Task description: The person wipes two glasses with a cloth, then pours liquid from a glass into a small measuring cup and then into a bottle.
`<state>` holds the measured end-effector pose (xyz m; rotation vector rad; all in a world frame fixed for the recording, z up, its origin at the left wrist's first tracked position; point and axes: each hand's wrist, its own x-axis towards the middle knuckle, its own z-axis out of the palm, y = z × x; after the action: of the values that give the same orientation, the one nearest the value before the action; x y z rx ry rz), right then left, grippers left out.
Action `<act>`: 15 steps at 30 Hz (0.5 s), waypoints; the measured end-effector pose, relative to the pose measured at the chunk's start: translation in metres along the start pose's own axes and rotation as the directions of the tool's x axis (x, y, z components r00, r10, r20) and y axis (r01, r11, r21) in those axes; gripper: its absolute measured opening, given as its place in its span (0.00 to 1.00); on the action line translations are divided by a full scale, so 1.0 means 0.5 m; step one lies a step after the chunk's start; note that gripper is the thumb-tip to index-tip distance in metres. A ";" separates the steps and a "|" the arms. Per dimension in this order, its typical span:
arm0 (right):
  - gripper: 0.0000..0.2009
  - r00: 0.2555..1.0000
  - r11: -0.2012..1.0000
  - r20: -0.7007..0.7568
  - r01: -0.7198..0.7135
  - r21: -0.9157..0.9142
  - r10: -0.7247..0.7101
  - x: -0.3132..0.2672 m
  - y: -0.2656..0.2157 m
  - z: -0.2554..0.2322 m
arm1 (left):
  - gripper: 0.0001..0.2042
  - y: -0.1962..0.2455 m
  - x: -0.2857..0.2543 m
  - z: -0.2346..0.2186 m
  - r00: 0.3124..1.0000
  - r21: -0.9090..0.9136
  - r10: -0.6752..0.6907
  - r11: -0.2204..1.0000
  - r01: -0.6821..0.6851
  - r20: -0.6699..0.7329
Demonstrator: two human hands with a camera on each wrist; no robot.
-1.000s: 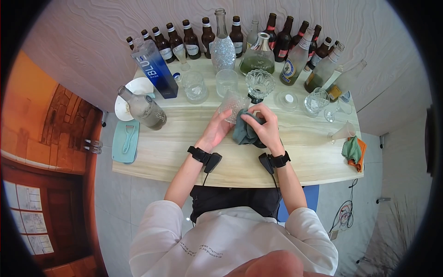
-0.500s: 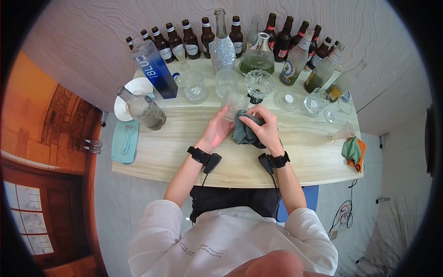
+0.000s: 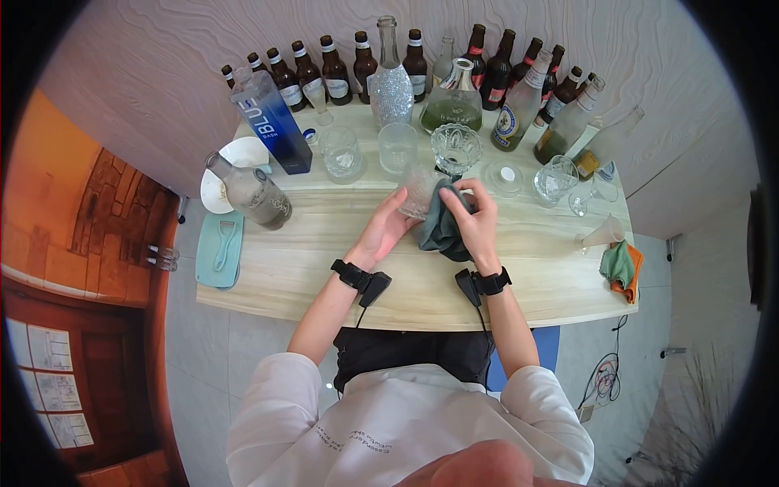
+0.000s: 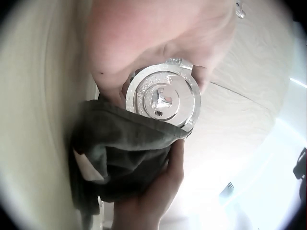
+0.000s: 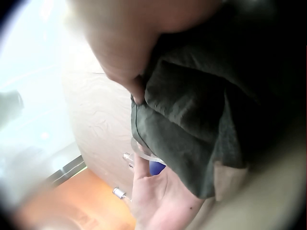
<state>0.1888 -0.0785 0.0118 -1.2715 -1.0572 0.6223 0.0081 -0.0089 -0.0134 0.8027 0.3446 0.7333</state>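
In the head view my left hand holds a clear patterned glass tumbler over the middle of the table, fingers around its side. My right hand grips a dark grey-green cloth bunched against the tumbler's right end. The left wrist view shows the round glass base facing the camera, with the cloth folded over its lower edge. Much of the tumbler is hidden behind the cloth in the right wrist view.
Just beyond the hands stand a clear tumbler and a scalloped glass bowl. Several brown bottles line the back. At left are a grey bottle and a peeler on a board; at right lie folded cloths.
The right hand and cloth have shifted slightly right, and the cloth now hangs more upright at the tumbler's end. The tumbler has moved a little right in the left hand.
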 end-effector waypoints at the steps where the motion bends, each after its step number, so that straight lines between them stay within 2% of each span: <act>1: 0.10 0.998 0.998 0.055 0.039 -0.055 -0.036 0.000 -0.003 0.001 | 0.34 0.005 -0.001 0.004 1.000 -0.021 -0.015 1.000 0.015 0.005; 3: 0.10 0.983 0.985 0.171 0.088 -0.150 -0.062 -0.003 -0.018 0.001 | 0.35 0.017 -0.005 0.010 0.999 -0.061 -0.045 0.997 0.045 0.013; 6: 0.11 0.958 0.961 0.240 0.207 -0.184 -0.160 -0.007 -0.030 0.007 | 0.33 -0.019 0.001 -0.035 0.996 -0.014 -0.058 0.998 0.057 -0.063; 9: 0.11 0.963 0.958 0.220 0.202 -0.202 -0.156 -0.005 -0.029 0.004 | 0.32 -0.020 0.001 -0.039 0.996 0.036 -0.067 0.997 0.069 -0.053; 12: 0.10 0.992 0.984 0.084 0.107 -0.140 -0.096 -0.003 -0.009 0.003 | 0.31 -0.027 0.005 -0.044 0.999 0.024 -0.029 0.999 0.030 -0.030; 15: 0.10 0.996 0.993 -0.073 -0.050 0.104 0.058 0.000 -0.007 0.004 | 0.31 -0.015 -0.001 -0.020 1.000 0.044 -0.006 0.999 0.006 -0.008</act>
<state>0.1862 -0.0783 0.0151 -1.2284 -0.9194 0.6562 0.0055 -0.0075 -0.0255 0.8407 0.3709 0.7255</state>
